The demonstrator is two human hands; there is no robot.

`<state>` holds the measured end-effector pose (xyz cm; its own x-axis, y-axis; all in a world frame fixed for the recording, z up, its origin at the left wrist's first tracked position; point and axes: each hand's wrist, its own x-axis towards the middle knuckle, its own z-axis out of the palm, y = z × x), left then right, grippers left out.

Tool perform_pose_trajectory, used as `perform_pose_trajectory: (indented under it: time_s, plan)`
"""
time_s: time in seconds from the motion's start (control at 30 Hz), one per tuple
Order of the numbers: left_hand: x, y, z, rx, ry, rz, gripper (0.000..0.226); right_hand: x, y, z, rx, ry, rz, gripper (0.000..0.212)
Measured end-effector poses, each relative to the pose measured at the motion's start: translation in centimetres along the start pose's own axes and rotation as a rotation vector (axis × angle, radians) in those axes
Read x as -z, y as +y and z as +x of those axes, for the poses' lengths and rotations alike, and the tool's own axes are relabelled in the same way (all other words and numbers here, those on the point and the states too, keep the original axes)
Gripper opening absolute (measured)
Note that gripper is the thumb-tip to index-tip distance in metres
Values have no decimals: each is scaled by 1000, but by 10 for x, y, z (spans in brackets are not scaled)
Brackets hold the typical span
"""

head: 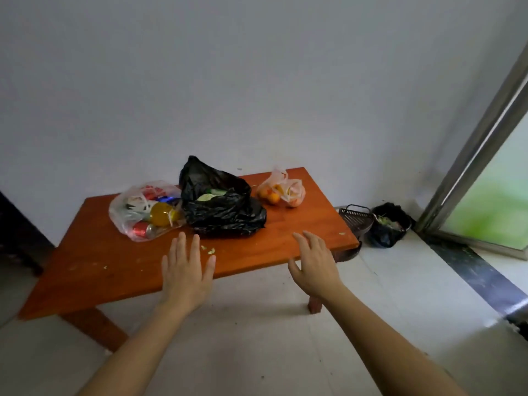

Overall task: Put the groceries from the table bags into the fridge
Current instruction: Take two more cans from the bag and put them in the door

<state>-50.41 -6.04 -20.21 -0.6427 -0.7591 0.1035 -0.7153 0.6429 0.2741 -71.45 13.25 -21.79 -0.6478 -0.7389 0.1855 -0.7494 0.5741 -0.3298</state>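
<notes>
On the orange desk (257, 252) in front of me all three bags sit full: a clear bag (143, 210) of cans and a yellow bottle at the left, a black bag (223, 207) touching it in the middle, and a small bag of oranges (283, 190) well apart at the far right. My left hand (187, 270) and right hand (314, 267) hover spread and empty. No fridge is in view; I judge the unloading barely begun.
</notes>
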Motion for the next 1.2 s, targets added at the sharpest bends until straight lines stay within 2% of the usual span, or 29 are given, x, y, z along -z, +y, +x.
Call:
perform_pose_trajectory:
  time_s: [0.2, 0.47, 0.63, 0.73, 0.83, 1.0, 1.13, 1.2]
  plan:
    - [-22, -69, 72, 110, -86, -21, 72, -68, -53, 108, 116, -139, 80, 62]
    - [1, -138, 197, 109, -213, 8, 63, -123, -156, 288, 328, -277, 228, 51]
    - [-6, -176, 247, 145, -239, -118, 57, -160, -224, 362, 428, -369, 270, 43]
    - [-23, -204, 272, 97, -278, -144, 58, -192, -258, 395, 489, -484, 245, 47]
    - [-43, -245, 303, 85, -333, -148, 51, -229, -284, 423, 514, -566, 180, 48]
    - [-64, -307, 354, 69, -435, -170, 43, -284, -314, 470, 396, -619, 107, 43]
    - [-77, -355, 378, 93, -487, 28, 51, -320, -341, 501, 385, -720, -11, 55]
    - [-84, -373, 383, 125, -531, 60, 58, -334, -352, 514, 425, -717, -122, 59]
